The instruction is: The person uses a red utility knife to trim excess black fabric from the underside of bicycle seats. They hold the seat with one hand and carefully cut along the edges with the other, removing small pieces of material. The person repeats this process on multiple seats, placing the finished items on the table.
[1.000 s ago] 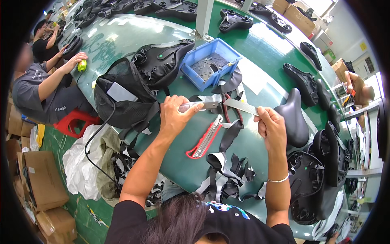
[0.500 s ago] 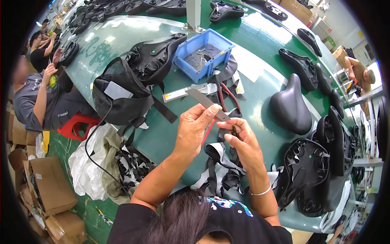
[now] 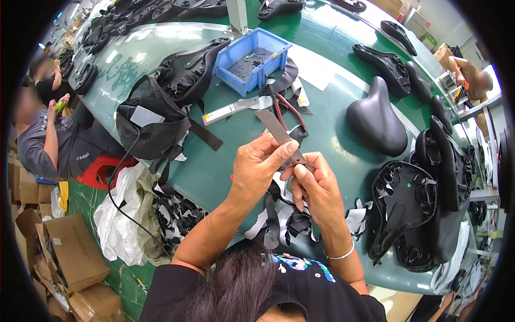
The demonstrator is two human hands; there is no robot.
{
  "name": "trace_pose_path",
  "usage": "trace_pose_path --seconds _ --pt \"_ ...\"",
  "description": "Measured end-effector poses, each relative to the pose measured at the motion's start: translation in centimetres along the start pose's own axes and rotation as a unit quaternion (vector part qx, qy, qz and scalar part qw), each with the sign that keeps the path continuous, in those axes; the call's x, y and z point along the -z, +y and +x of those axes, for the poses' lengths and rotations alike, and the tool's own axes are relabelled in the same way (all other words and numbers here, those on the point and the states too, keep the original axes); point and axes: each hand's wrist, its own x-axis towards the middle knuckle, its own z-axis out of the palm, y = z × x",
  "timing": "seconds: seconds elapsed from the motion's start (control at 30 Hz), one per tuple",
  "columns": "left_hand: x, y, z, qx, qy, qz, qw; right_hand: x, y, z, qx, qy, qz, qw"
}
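A flat grey knife blade point(image 3: 272, 124) with a small hole near its lower end points up and away from me, above the table. My left hand point(image 3: 256, 167) pinches it between thumb and fingers. My right hand point(image 3: 320, 189) is closed at the holed end, thumb and forefinger pressed there; its other fingers curl in. Whether a small part is also in that hand is hidden. Just beyond lie a pale-handled utility knife point(image 3: 228, 110) and a tool with red handles point(image 3: 294, 111). Below my hands are black and grey material strips point(image 3: 287, 220).
A blue bin point(image 3: 230, 78) with dark flat scraps stands beyond, beside a black mesh bag point(image 3: 147, 129). Black bicycle saddles point(image 3: 378, 121) and covers point(image 3: 405, 198) lie right. A co-worker point(image 3: 56, 142) sits at left near cartons point(image 3: 78, 247). A white sack point(image 3: 120, 214) adjoins the table.
The blade has tilted more upright in my left hand. My right fingers have come onto its holed end; the small dark piece seen at them earlier no longer shows. My view has shifted slightly.
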Motion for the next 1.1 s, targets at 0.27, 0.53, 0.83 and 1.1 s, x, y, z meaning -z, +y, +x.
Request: trace_pose_path --seconds 0.27,0.53,0.83,1.1 --pt "0.0 0.2 -0.6 0.035 -0.058 0.006 0.998 0.7 0.3 -1.3 0.027 -0.018 0.001 0.999" --pt "2.5 -2.8 1.1 -0.128 0.105 0.546 0.821 3.1 0.2 -2.1 0.027 0.106 0.11 0.988" --pt "2.7 -1.8 1.7 0.089 0.054 -0.055 0.993 3.4 1.9 -5.3 -0.027 0.077 0.03 0.996" --pt "0.8 -1.4 1.2 0.036 0.15 -0.229 0.961 2.8 1.4 -7.2 -0.021 0.07 -0.143 0.987"
